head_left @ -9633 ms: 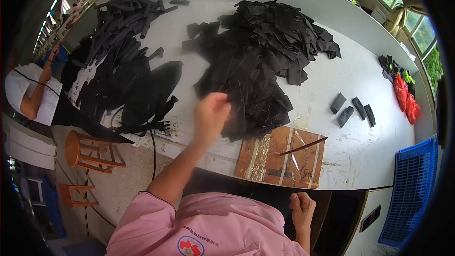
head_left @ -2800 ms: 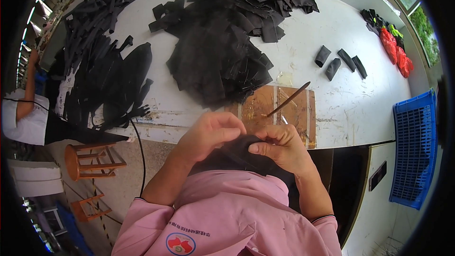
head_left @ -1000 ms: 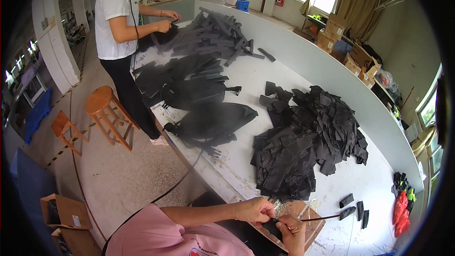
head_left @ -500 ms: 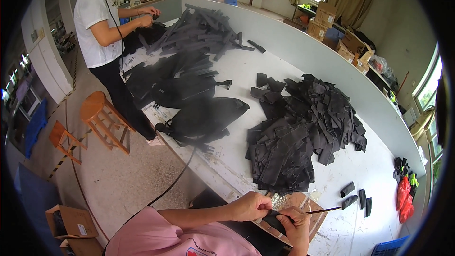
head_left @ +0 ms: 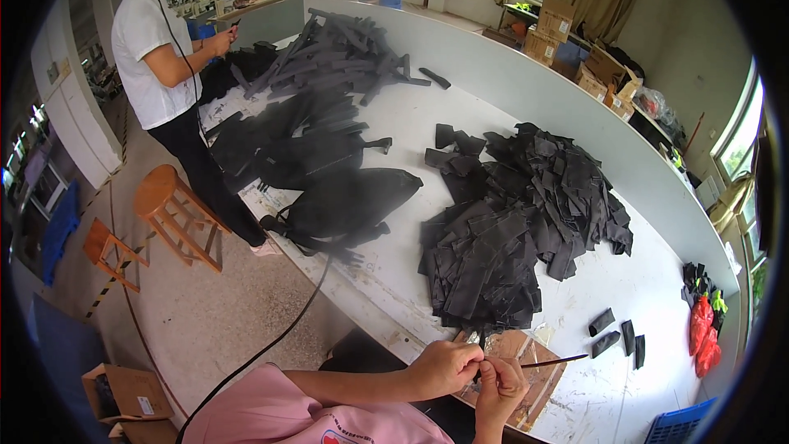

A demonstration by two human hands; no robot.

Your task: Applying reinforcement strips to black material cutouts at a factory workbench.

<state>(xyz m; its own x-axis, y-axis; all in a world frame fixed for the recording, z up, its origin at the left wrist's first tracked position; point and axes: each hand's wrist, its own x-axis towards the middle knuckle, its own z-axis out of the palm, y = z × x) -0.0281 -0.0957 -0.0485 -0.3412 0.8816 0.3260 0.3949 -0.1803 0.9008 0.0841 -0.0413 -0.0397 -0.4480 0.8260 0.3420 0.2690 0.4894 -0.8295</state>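
My left hand [head_left: 446, 370] and my right hand [head_left: 501, 388] meet over the near edge of the table, both closed in a pinch. Between them is a small black fabric piece [head_left: 482, 340], mostly hidden by my fingers; a narrow dark end shows above them. A thin dark stick [head_left: 557, 361] juts out to the right beside my right hand; whether that hand grips it I cannot tell. Under my hands lies a brown board [head_left: 534, 372]. Just beyond it is a large heap of flat black fabric pieces [head_left: 485, 267].
Several small black rolled pieces [head_left: 604, 322] lie right of the board. Black bags [head_left: 353, 201] and long black strips [head_left: 345, 57] cover the table's far left, where a co-worker [head_left: 156, 49] stands. Red bags [head_left: 703, 337] hang at right; a blue basket [head_left: 680, 423] sits near. A cable [head_left: 304, 312] crosses below.
My hands have drawn closer together, and the black fabric piece that showed between them is now mostly covered. The co-worker's hands have pulled back left from the strips.
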